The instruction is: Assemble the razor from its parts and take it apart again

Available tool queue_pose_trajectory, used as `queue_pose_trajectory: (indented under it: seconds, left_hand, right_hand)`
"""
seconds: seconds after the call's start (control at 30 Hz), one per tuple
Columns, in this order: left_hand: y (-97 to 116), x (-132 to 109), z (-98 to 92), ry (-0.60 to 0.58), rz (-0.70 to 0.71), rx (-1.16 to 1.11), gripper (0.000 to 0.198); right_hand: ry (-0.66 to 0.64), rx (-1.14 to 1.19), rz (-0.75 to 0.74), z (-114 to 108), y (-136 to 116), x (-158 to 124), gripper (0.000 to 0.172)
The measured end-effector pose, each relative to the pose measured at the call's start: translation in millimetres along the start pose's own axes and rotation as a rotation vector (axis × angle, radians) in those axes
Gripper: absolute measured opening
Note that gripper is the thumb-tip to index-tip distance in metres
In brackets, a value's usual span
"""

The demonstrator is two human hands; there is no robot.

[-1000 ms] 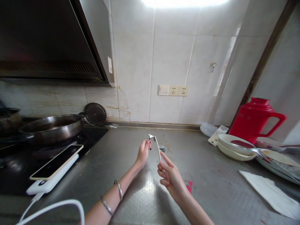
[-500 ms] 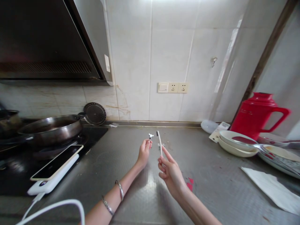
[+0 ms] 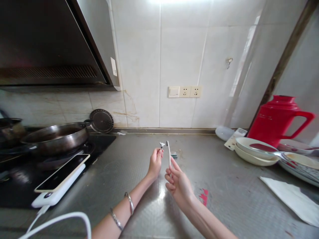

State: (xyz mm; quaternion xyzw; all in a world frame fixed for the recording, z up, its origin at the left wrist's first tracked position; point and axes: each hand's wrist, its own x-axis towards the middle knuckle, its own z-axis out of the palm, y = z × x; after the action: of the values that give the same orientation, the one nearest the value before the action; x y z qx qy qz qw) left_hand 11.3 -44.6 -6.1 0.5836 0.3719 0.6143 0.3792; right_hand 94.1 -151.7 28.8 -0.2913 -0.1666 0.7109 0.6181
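Pinching a small silvery piece (image 3: 162, 144) is the left hand (image 3: 155, 163). Just beside, the right hand (image 3: 179, 185) is gripping a pale-handled toothbrush (image 3: 169, 153).

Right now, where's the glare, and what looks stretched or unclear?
In the head view, a bright band tops the tiled wall and a glare patch sits on the metal counter; there too, the red jug leans, likely from lens stretch; there too, the silver piece in the left hand lacks clear detail.
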Motion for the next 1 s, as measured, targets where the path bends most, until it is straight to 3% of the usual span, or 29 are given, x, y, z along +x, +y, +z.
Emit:
queue_pose_trajectory:
  seconds: [0.1,0.3,0.53,0.7,0.87,1.0]
  left_hand:
    - [1,1,-0.4,0.013,-0.013,0.002,0.026]
    - [3,-5,3.0,-0.010,0.001,-0.001,0.026]
    - [3,-3,2.6,0.020,-0.006,-0.011,0.026]
    - [4,-3,3.1,0.002,0.016,-0.017,0.025]
    - [6,-2,1.9,0.014,-0.017,-0.014,0.024]
    - [6,-3,2.7,0.003,-0.007,-0.009,0.023]
  right_hand:
    - [0.021,0.013,0.057,-2,8,-6,0.067]
    - [0.030,0.050,-0.019,2,1,-4,0.064]
    - [0.048,-0.003,0.037,5,9,-12,0.069]
    - [0.045,-0.001,-0.044,12,3,-10,0.067]
    - [0.067,-0.048,0.000,13,12,-17,0.069]
    - [0.051,-0.024,-0.052,12,9,-14,0.070]
